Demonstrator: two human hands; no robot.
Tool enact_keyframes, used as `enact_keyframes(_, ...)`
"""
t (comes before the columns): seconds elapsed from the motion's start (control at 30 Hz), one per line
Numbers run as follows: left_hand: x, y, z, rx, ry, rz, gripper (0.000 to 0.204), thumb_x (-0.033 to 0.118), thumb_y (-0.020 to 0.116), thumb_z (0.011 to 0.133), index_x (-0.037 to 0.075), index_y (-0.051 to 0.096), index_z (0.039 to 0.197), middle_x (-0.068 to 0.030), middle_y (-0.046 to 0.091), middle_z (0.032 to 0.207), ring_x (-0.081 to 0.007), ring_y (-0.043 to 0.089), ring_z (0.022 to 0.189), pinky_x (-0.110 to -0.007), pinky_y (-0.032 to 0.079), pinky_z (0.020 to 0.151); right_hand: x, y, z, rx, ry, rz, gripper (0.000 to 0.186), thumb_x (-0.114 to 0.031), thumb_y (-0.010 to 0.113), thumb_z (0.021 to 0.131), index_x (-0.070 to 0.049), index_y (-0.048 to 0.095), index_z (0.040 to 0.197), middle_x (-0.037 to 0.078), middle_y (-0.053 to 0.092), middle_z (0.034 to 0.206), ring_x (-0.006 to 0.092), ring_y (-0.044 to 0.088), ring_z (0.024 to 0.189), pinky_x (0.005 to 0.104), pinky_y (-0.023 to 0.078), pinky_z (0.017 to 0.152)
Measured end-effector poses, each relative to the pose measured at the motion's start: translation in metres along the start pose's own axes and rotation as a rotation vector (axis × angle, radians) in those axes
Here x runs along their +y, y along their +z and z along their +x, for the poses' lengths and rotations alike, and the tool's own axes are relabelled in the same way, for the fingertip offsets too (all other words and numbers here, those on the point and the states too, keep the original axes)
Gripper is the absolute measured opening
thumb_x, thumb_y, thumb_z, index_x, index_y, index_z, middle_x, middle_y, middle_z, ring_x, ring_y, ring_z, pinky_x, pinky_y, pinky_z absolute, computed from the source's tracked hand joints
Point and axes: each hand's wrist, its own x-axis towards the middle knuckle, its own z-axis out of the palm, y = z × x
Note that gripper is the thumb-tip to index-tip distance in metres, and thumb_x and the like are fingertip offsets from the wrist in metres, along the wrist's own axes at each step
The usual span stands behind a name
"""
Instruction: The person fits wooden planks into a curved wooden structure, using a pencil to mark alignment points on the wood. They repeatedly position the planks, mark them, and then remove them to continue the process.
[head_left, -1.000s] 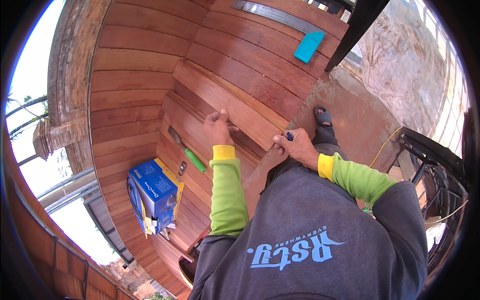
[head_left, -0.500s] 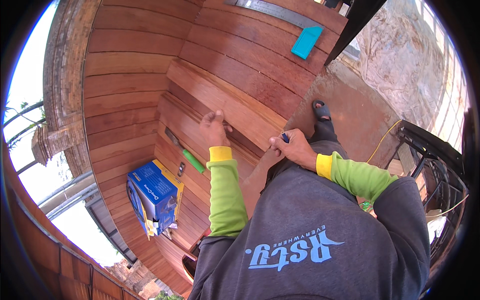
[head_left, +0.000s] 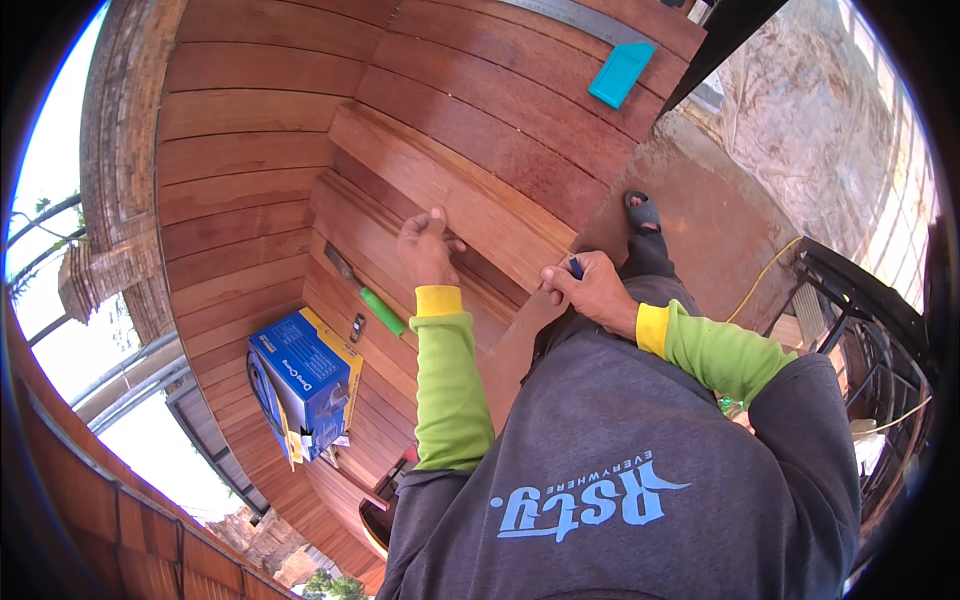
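My left hand [head_left: 428, 246] is at the near long edge of a loose reddish-brown wooden plank [head_left: 450, 190]. The thumb lies over the plank's face and the curled fingers sit by its edge, so it appears to grip it. By the plank's right end, my right hand [head_left: 596, 292] is closed around a small dark blue pencil-like thing [head_left: 576, 268]. Its thumb and fingertip meet near the plank's corner; most of the blue thing is hidden in the fingers. Left of my left forearm lies a chisel-like tool with a green handle [head_left: 382, 311].
A try square with a turquoise handle [head_left: 622, 74] rests on the far boards. To the left stands a blue and yellow box [head_left: 305, 365], with a small dark metallic item [head_left: 357, 327] beside it. My sandalled foot [head_left: 641, 212] is on the brown floor [head_left: 710, 220]. A black metal frame [head_left: 870, 300] is at right.
My view has shifted slightly, so the plank, box and green-handled tool appear a little farther left. Both hands keep nearly the same places and grips.
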Motion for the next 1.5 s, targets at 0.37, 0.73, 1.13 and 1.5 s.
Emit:
enact_keyframes(0.37, 0.007, 0.002, -0.001, 0.006, -0.050, 0.008, 0.019, 0.011, 0.069, 0.084, 0.005, 0.052, 0.082, -0.0037, 0.055, 0.066, -0.0145, 0.053, 0.049, -0.026, 0.050, 0.040, 0.001, -0.002, 0.001, -0.009, 0.016, 0.037, 0.025, -0.019, 0.062, 0.089, 0.002, 0.065, 0.077, 0.006, 0.063, 0.065, 0.0100, 0.059, 0.059, 0.0255, 0.047, 0.056)
enact_keyframes(0.73, 0.008, 0.004, 0.001, 0.039, -0.066, 0.077, 0.020, 0.011, 0.068, 0.084, -0.001, 0.052, 0.087, -0.0085, 0.056, 0.069, -0.0161, 0.053, 0.050, -0.028, 0.048, 0.040, 0.005, -0.024, 0.005, 0.036, -0.104, -0.253, 0.032, -0.025, 0.066, 0.084, 0.002, 0.058, 0.069, 0.009, 0.058, 0.061, 0.0148, 0.053, 0.056, 0.0314, 0.044, 0.055)
enact_keyframes(1.13, 0.016, 0.009, 0.000, 0.044, -0.077, 0.197, 0.021, 0.012, 0.066, 0.085, -0.003, 0.053, 0.093, -0.0082, 0.056, 0.069, -0.0159, 0.054, 0.048, -0.026, 0.046, 0.036, -0.013, -0.009, 0.013, 0.178, -0.171, -0.585, 0.055, -0.044, 0.064, 0.083, 0.008, 0.059, 0.064, 0.024, 0.055, 0.056, 0.0325, 0.055, 0.049, 0.0444, 0.042, 0.052)
enact_keyframes(1.5, 0.046, 0.033, 0.074, 0.317, 0.266, 0.984, 0.086, 0.060, 0.067, 0.073, -0.018, 0.053, 0.106, -0.0328, 0.061, 0.100, -0.0435, 0.060, 0.092, -0.044, 0.048, 0.084, -0.015, -0.006, 0.012, 0.203, -0.165, -0.559, 0.052, -0.040, 0.065, 0.082, 0.007, 0.056, 0.061, 0.024, 0.050, 0.054, 0.0321, 0.052, 0.048, 0.0444, 0.039, 0.051)
